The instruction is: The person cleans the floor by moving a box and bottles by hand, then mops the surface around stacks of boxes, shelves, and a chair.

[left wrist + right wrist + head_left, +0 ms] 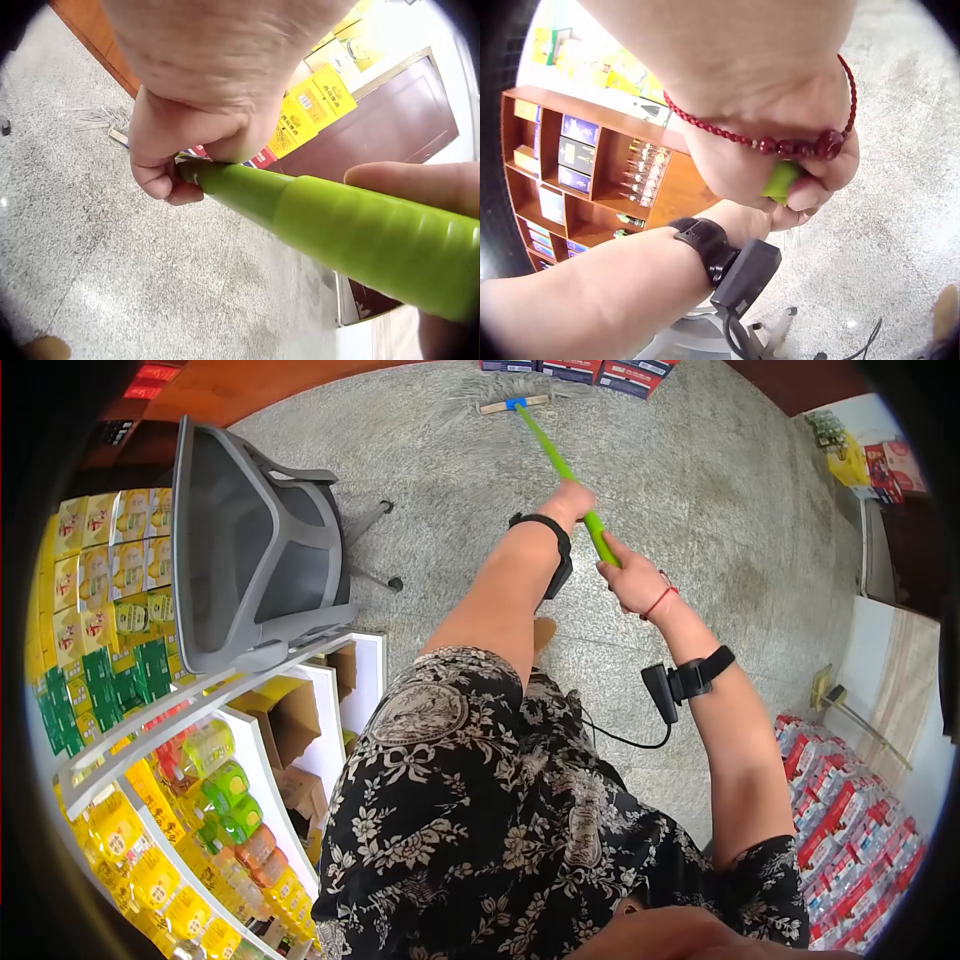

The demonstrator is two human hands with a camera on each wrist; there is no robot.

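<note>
Mop handle (pixel 545 445) (end hidden) in right hand (pixel 632 578)

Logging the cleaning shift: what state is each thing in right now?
Left hand: gripping the mop handle, lower down.
Right hand: gripping the handle, above the left.
Mop handle: slanted.
Mop head: down on the floor, strands spread.
Office chair: unoccupied.
Cardboard box: open.

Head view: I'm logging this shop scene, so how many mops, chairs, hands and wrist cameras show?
mop: 1
office chair: 1
hands: 2, the left hand and the right hand, both gripping the mop handle
wrist cameras: 2
Total: 6
</note>
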